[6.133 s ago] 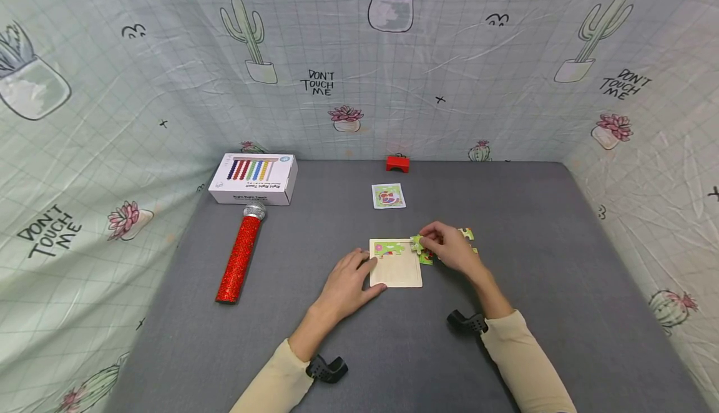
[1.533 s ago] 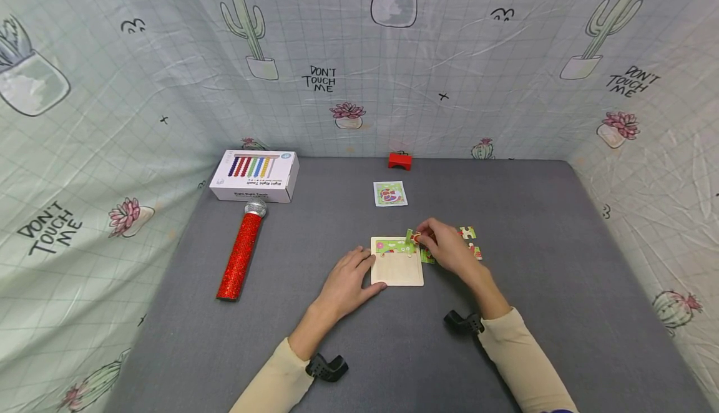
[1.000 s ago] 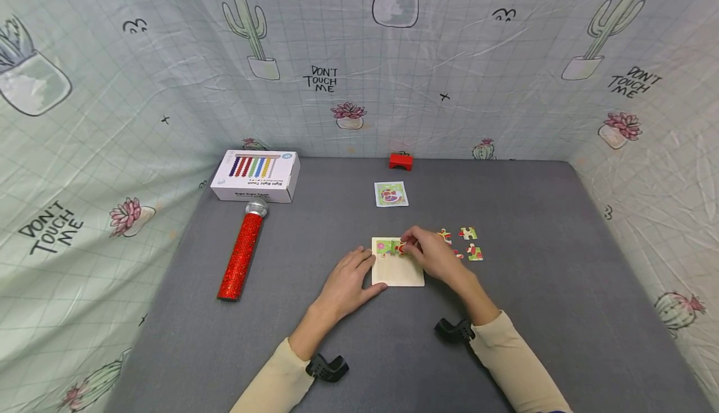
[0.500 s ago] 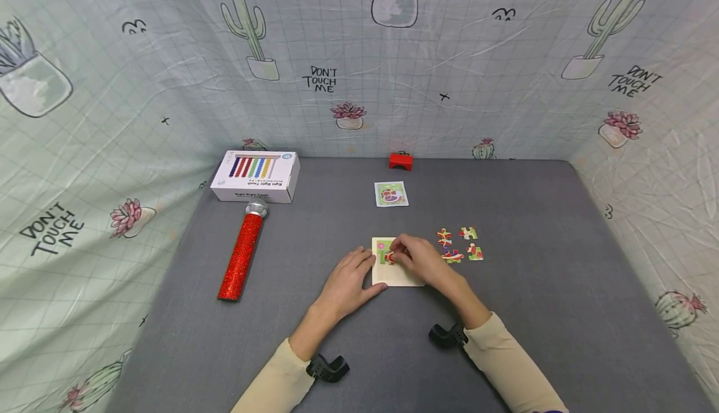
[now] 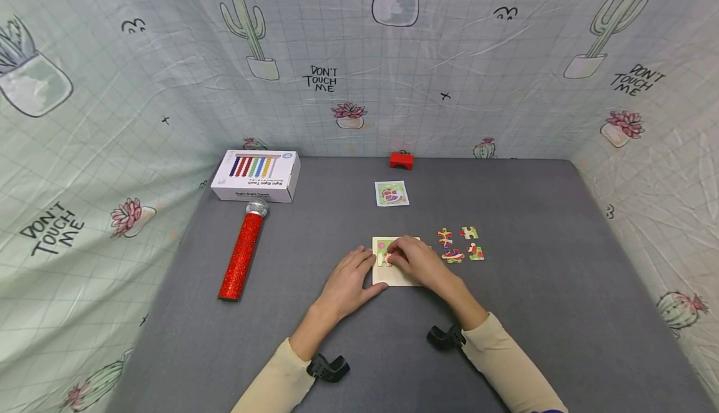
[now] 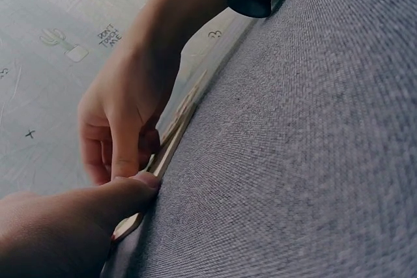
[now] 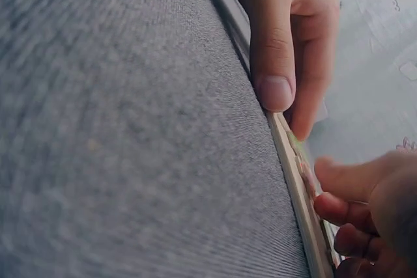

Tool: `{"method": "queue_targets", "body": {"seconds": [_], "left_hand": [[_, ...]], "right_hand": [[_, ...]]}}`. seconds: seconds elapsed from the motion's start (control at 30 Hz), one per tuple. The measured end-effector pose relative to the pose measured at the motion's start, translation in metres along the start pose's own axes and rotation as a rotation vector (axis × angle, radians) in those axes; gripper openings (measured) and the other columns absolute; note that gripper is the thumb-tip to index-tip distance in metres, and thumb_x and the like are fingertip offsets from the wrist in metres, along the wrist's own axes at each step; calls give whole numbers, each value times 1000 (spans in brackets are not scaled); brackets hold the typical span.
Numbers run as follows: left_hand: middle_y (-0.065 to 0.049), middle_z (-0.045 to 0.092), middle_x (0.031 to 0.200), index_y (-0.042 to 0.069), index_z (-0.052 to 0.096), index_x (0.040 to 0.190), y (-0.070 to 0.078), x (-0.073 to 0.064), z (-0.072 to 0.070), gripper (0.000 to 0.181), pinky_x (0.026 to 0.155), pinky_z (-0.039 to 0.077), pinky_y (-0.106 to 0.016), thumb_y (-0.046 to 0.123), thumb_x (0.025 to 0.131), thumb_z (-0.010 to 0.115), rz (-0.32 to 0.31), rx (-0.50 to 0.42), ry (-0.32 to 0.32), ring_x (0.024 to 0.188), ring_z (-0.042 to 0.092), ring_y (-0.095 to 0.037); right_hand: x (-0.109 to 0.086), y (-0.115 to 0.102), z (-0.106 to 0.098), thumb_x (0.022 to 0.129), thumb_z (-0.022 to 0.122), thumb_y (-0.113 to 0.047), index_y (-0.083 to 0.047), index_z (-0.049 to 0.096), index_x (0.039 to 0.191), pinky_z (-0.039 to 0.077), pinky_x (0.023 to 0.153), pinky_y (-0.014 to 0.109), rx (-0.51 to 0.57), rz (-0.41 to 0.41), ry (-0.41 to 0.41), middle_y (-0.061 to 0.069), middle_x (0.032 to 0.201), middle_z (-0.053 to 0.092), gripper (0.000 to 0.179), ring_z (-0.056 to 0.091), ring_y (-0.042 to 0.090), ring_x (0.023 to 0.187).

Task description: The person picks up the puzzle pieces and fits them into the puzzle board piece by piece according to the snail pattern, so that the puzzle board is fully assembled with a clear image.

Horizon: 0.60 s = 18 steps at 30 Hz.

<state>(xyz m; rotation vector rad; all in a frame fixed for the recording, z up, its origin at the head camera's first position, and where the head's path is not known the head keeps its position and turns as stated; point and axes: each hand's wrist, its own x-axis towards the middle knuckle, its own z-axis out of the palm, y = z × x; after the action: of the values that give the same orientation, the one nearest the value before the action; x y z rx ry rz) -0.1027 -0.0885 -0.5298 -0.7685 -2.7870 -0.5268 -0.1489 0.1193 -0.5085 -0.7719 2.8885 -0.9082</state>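
A pale wooden puzzle board (image 5: 399, 279) lies flat on the table. Green pieces with a pink flower (image 5: 382, 246) fill part of its upper left. My left hand (image 5: 349, 282) rests along the board's left side, thumb at the lower edge and fingertips on the border. Over the board, my right hand (image 5: 418, 260) pinches a red-and-green puzzle piece (image 5: 386, 260) low against the surface, just under the flower piece; the fingers partly cover it. In the right wrist view, the thumb and fingertips of the right hand (image 7: 365, 193) are close to the board (image 7: 293, 174).
Several loose puzzle pieces (image 5: 452, 255) lie right of the board. Behind it are a picture card (image 5: 392, 193) and a red arch block (image 5: 401, 161). To the left stand a white box (image 5: 255, 176) and a red glitter microphone (image 5: 241, 257).
My right hand has carried a red-and-green piece leftward from beside the board to below the flower piece. The loose pieces at right are now uncovered. The left hand has stayed put.
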Motion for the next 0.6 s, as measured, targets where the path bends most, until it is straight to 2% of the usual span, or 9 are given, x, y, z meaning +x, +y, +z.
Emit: {"method": "queue_targets", "body": {"seconds": [0.23, 0.43, 0.6], "left_hand": [[-11, 64, 133, 2, 64, 131, 1, 0, 0, 66, 115, 45, -46, 51, 87, 73, 1, 3, 2, 134, 55, -32], [-11, 64, 133, 3, 64, 131, 1, 0, -1, 65, 115, 45, -45, 51, 88, 73, 2, 9, -2, 134, 56, -32], [-11, 64, 133, 3, 64, 131, 2, -1, -2, 65, 115, 45, -45, 51, 88, 73, 0, 8, -2, 134, 56, -32]], "right_hand": [[-4, -1, -3, 88, 77, -29, -11, 72, 109, 53, 78, 34, -12, 9, -36, 0, 100, 66, 28, 59, 13, 90], [-5, -1, -3, 88, 77, -26, -11, 74, 109, 54, 77, 36, -14, -17, -38, 1, 101, 65, 26, 60, 14, 89], [-5, -1, -2, 89, 77, -25, -13, 77, 107, 52, 71, 30, -26, -30, -20, -1, 98, 65, 22, 60, 13, 86]]}}
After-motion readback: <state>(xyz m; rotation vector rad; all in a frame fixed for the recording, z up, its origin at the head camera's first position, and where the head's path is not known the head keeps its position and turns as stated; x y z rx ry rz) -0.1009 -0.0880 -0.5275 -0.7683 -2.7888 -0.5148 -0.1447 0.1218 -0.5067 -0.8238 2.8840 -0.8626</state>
